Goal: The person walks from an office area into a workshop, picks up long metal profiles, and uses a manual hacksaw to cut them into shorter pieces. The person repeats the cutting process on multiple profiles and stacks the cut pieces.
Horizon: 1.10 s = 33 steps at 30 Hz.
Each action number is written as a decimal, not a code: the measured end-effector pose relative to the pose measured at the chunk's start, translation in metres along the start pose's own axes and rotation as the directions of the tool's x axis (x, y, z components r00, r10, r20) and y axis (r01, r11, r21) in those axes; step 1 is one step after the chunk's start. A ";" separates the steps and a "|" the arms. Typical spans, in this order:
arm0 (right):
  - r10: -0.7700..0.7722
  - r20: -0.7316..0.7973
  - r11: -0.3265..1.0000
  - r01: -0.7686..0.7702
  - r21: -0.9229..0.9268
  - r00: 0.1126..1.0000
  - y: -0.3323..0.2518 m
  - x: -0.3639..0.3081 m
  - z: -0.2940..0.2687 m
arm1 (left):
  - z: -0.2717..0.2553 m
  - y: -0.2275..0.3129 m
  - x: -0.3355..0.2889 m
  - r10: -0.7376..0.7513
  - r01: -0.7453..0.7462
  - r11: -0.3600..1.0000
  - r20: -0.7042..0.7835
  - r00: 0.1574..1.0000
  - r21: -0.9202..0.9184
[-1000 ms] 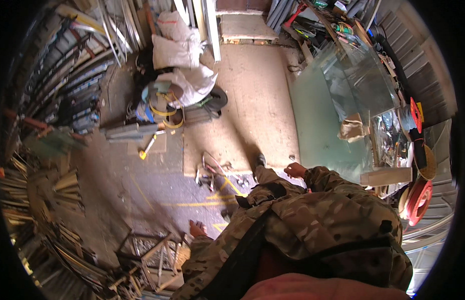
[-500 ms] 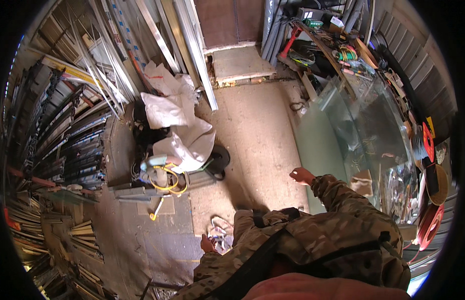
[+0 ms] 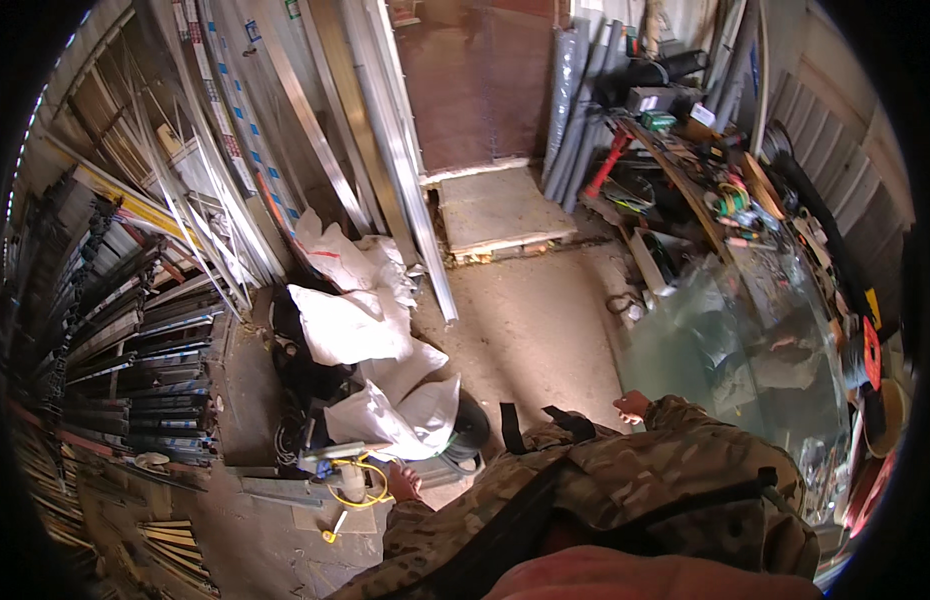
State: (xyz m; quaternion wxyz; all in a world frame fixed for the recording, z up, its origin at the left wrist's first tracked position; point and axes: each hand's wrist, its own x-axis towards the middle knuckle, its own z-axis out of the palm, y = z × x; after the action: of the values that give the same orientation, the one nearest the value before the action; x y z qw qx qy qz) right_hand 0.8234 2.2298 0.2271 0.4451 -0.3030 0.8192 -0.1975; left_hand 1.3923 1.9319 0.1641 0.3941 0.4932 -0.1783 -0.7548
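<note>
My left hand (image 3: 406, 483) hangs low at my side, its fingers apart and nothing seen in them. It appears just right of a yellow looped hose or strap (image 3: 383, 484) and below the white sacks (image 3: 425, 415); I cannot tell whether it touches anything. On my other side, my right hand (image 3: 633, 406) is held out with loosely bent fingers and no object visible in it. Nearest to it are the large glass sheets (image 3: 675, 345), which lean against the cluttered workbench (image 3: 675, 165). Both sleeves are camouflage-patterned.
Ahead, a low step (image 3: 505, 210) lies before a brown door (image 3: 475, 90). Long metal profiles (image 3: 380, 130) lean on the wall left of it. Racks of dark profiles (image 3: 155, 380) fill the left side. A yellow tape measure (image 3: 331, 535) lies on the floor. Red reels (image 3: 870, 355) hang at right.
My body has moved forward, toward the door. The sacks and glass now appear closer. My left hand has come up beside the yellow loop; my right hand has shifted slightly lower and rightward in view.
</note>
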 end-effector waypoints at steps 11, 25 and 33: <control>-0.439 -0.082 0.882 0.411 -0.229 0.895 -0.281 0.330 -0.097 | 0.068 0.038 0.036 0.204 -0.087 0.976 -0.710 0.674 0.198; -0.710 -0.520 0.552 0.834 0.007 0.475 -0.870 0.684 -0.328 | 0.292 -0.087 0.070 -0.218 -0.010 0.965 -0.818 0.532 -0.263; -0.669 -0.595 0.576 0.817 -0.036 0.446 -0.945 0.746 -0.322 | 0.344 -0.148 0.060 -0.317 -0.214 0.867 -0.830 0.458 -0.449</control>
State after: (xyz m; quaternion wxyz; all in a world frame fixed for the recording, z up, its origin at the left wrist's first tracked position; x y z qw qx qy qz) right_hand 0.5396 1.0476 0.5026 0.0917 -0.5027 0.6562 -0.5552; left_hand 1.0138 1.9371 0.1845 0.5160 0.6988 0.2680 -0.4167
